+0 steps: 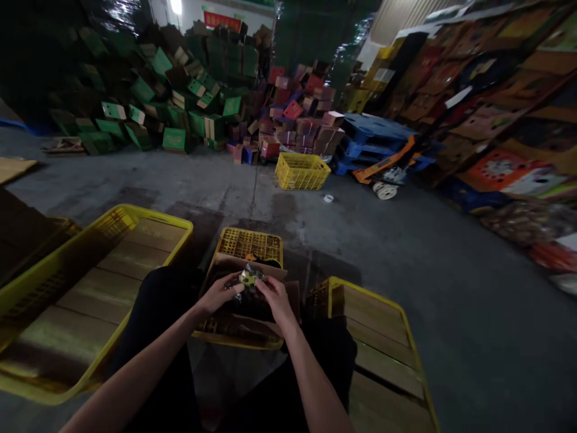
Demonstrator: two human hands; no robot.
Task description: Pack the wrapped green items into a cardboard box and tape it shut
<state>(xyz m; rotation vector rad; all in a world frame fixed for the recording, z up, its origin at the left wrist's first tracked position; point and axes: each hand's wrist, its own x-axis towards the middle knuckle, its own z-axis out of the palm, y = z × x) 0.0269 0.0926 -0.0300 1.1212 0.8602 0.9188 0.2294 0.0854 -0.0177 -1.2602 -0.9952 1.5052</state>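
Note:
My left hand (222,293) and my right hand (273,298) meet over an open cardboard box (252,313) that sits in a yellow plastic crate (249,243) between my knees. Together they pinch a small shiny yellowish packet (249,277), held just above the box. Both hands have their fingers curled round the packet. The inside of the box is dark and what lies in it cannot be made out.
Yellow crates lined with cardboard stand at my left (85,288) and right (383,349). Another yellow crate (301,171) sits farther off on the concrete floor. Piles of green (171,102) and red boxes (302,114), blue pallets (374,135) and flattened cartons (496,90) ring the space.

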